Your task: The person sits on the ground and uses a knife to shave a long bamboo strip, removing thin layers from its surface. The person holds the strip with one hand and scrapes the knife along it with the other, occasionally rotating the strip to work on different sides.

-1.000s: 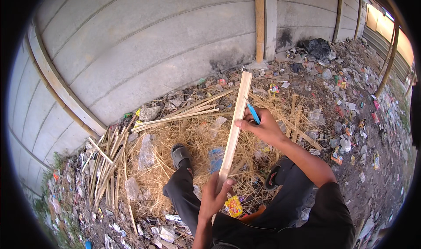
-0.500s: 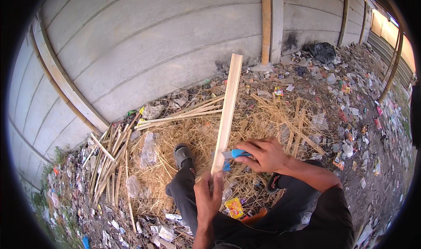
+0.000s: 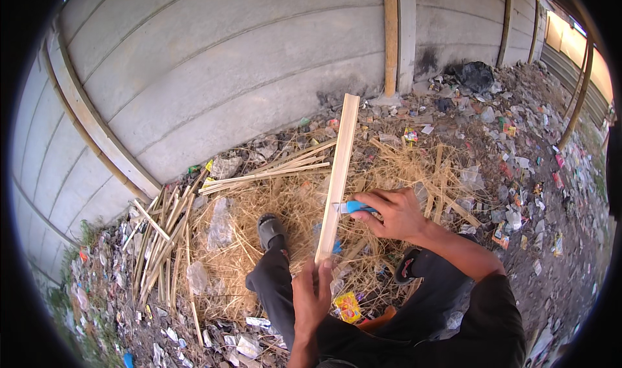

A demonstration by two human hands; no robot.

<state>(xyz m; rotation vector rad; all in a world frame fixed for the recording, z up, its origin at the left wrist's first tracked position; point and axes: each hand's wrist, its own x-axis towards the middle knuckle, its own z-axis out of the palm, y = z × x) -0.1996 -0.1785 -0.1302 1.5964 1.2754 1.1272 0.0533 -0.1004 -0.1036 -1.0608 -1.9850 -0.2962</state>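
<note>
Slid down the slat [image 3: 338, 173] since a second ago: right hand [image 3: 394, 214], fingers closed on a blue knife [image 3: 353, 207], blade against the slat's edge. Left hand [image 3: 312, 295] clamped round the slat's lower end, straw [image 3: 285, 206] beyond the fingertips.

1. I see a long, pale wooden slat [image 3: 338, 173], flat and straight, raised off the ground and leaning away from me toward the wall. Its near end sits in my left hand [image 3: 311, 297], its far end free in the air.
2. A small knife [image 3: 353, 207] with a blue handle is in my right hand [image 3: 395, 214], its blade touching the slat's right edge about midway along.
</note>
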